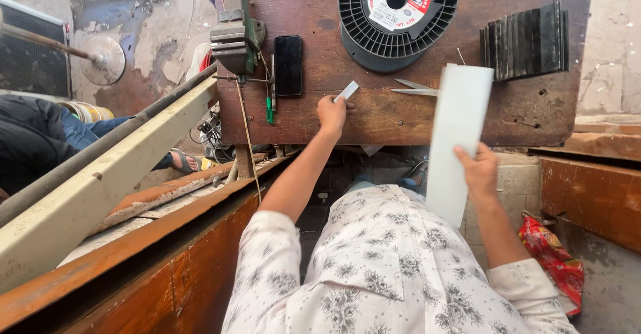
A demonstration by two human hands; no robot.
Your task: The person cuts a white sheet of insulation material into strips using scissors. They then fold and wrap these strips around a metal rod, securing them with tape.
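Currently the left hand (331,112) is closed on a small white strip (346,92), pinched at its lower end so that the strip stands out over the wooden bench (374,117). The right hand (478,171) grips a long white sheet (457,140) at its right edge, thumb on the face; the sheet's upper end overlaps the bench edge while the rest hangs free in front of it.

Risk 1: the sheet is held at a single point on one edge. It is thin and appears slightly blurred, so it is judged liable to flex, swing or slip from the grip.

Risk 2: a pair of scissors (415,88) lies on the bench just beside the sheet's upper left corner, points toward the left hand. A sweep of either hand could catch the blades.

Risk 3: a black phone (288,65) lies near the left hand, beside a green vise (233,30); a careless reach could knock it.

Appearance: the sheet is plain, matt white, rectangular, with straight edges and no visible creases. The strip is the same white, narrow and short, tilted up to the right. A black wire spool (398,14) and a stack of dark plates (527,40) sit farther back on the bench.
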